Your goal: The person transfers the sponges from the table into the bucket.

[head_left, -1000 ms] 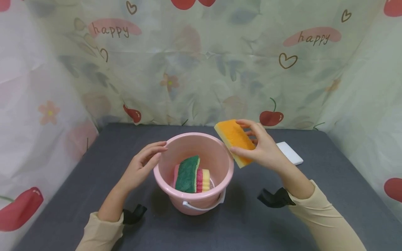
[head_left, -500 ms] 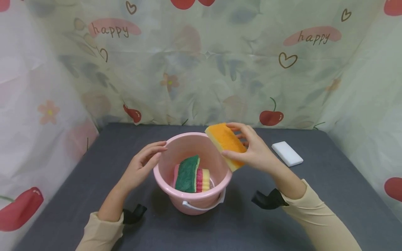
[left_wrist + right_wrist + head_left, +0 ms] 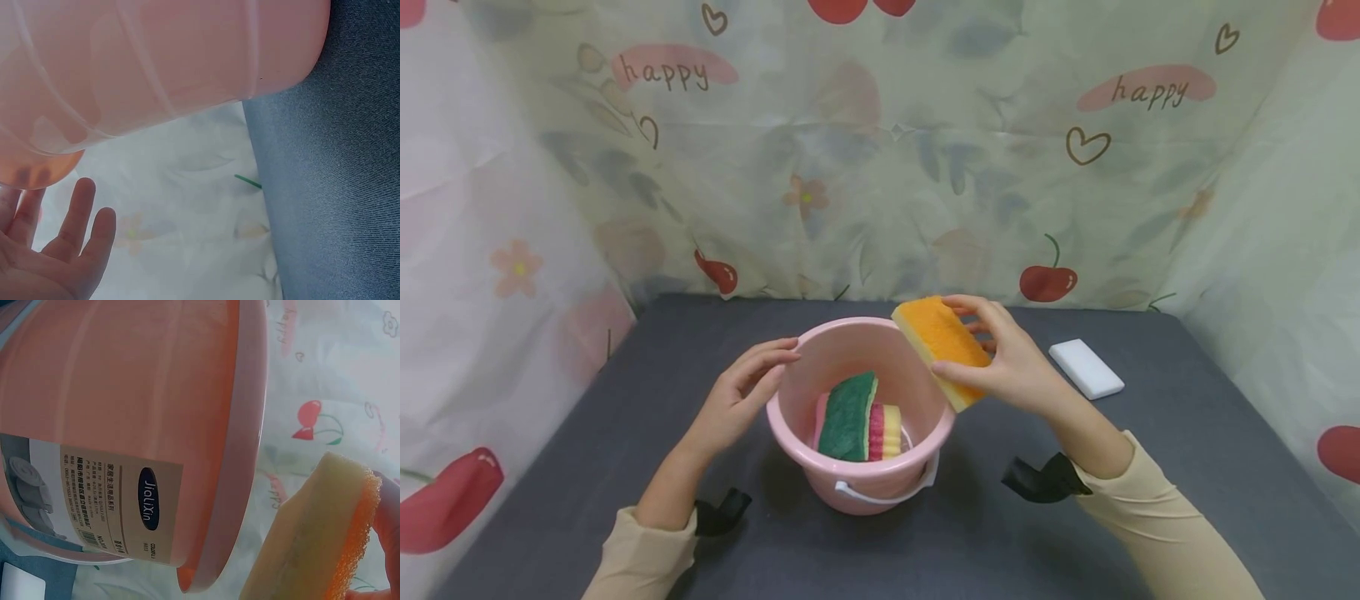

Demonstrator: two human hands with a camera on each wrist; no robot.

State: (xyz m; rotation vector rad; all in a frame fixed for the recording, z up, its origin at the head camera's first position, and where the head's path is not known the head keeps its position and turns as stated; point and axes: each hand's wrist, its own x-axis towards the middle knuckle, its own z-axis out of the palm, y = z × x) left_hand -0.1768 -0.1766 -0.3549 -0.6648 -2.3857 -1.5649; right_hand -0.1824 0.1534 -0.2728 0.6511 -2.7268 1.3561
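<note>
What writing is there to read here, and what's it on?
"happy", twice in the head view, printed on the hanging cloth.
"JiaLiXin", in a dark oval on the label of the pink bucket.
"家居生活用品系列", on the same label.
The label's other small lines and barcode digits: too small to read reliably.
The orange sponge: no writing visible.

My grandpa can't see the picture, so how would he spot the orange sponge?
On the dark table stands a pink bucket. By its rim, on the right, the person's right hand holds the orange sponge. Its bright orange face over pale yellow sets it apart from the green sponge inside the bucket and the white block farther right.
</note>
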